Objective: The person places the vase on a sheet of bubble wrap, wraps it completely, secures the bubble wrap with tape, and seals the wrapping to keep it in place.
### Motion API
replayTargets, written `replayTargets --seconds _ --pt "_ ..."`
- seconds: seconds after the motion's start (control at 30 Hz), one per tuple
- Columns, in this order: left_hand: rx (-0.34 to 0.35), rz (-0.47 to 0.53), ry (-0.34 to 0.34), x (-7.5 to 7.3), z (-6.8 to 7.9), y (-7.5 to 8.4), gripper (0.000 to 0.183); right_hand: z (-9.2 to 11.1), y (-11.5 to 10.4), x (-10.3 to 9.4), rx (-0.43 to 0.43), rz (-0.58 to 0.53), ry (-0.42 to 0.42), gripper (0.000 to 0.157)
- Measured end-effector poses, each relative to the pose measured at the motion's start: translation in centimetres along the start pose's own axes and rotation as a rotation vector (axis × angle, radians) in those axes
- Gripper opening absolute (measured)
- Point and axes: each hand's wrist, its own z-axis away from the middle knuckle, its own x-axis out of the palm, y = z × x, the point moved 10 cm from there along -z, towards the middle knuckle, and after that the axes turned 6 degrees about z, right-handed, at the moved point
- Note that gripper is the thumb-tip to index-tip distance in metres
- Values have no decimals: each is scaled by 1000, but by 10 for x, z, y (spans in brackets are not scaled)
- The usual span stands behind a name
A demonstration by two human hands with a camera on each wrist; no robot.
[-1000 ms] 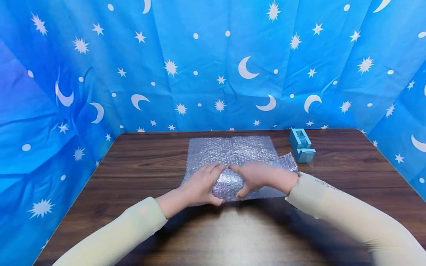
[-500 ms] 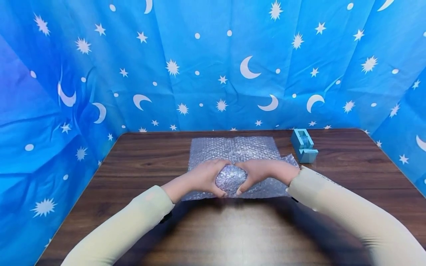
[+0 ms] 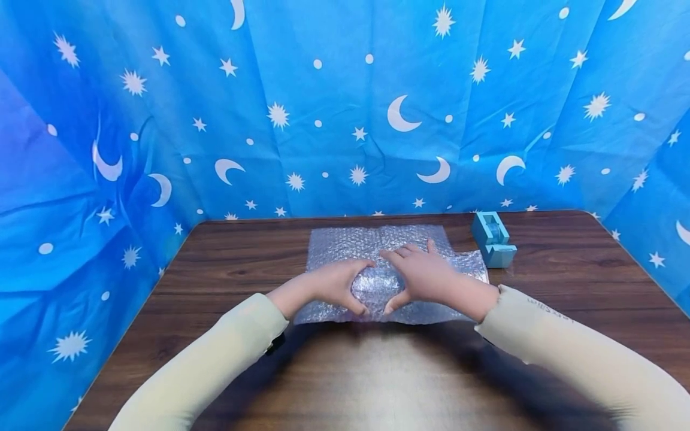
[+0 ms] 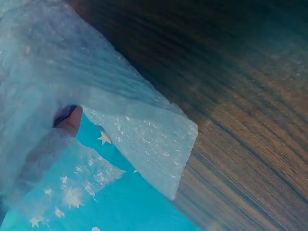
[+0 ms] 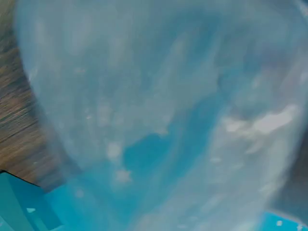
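Observation:
A clear bubble wrap sheet (image 3: 345,242) lies on the table, its near part rolled into a rounded bundle (image 3: 375,286); whatever is inside is hidden. My left hand (image 3: 335,283) holds the bundle's left side, thumb toward me and fingers over the far side. On its right, my right hand (image 3: 428,276) has its fingers spread over the wrap, thumb at the near edge. Loose bubble wrap (image 4: 91,62) stands up in a fold in the left wrist view, covering most of the hand. Blurred wrap (image 5: 110,72) fills the right wrist view.
A light blue tape dispenser (image 3: 493,240) stands at the back right, just beyond the wrap's right corner. The dark wood table (image 3: 237,257) ends at a blue curtain (image 3: 345,90) with stars and moons.
My right hand has loosened from the bundle, its fingers spreading and lifting to the right. My left hand stays at the bundle, having shifted slightly up and right.

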Motion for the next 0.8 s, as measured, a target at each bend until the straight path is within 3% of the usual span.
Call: replayTargets --seconds 0.13,0.23,0.37,0.6,0.8 --pt "-12 33 -19 0 -4 -3 94 16 -13 -20 -1 157 206 104" --pt "-28 54 -28 0 -6 -7 95 26 -24 -22 -22 192 285 91" --pt "-45 89 -38 0 -7 -11 95 35 -32 -13 -55 144 279 87" --pt "-68 95 -47 -2 -6 -15 92 31 -37 3 -72 123 203 115" --pt "-66 138 -63 -2 -10 -18 95 17 -31 7 -110 141 202 123"
